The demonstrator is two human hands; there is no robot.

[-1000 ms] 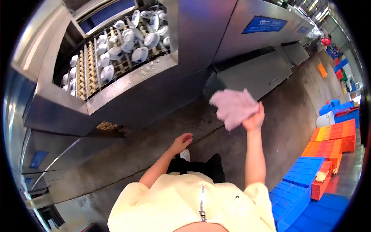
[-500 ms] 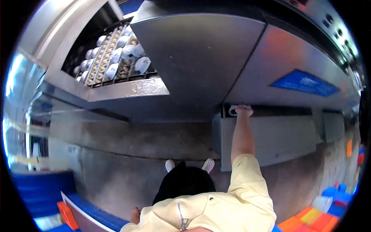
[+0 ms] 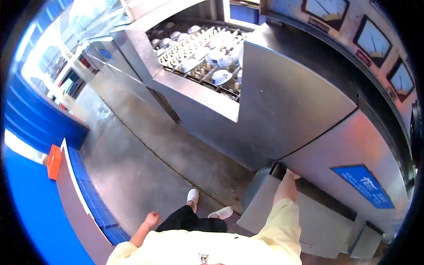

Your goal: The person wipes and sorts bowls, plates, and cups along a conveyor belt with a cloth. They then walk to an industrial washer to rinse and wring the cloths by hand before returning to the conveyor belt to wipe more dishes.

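My right hand reaches down to the slot between a steel machine panel and a grey metal bin fixed low in front of it. The panel and bin edge hide its fingers, so what they hold cannot be made out. My left hand hangs low at my side, away from everything, its fingers curled in with nothing seen in them. In the machine's opening, white bowls with blue patterns stand tilted in a pegged conveyor rack.
Dial gauges line the machine's upper right, above a blue sign. A low blue-tiled partition with an orange object runs along the left. Grey floor lies between the partition and the machine.
My view has turned left and tilted. My right hand stays at the bin slot; the whitish item seen at it before is now out of sight. My left arm shows more fully.
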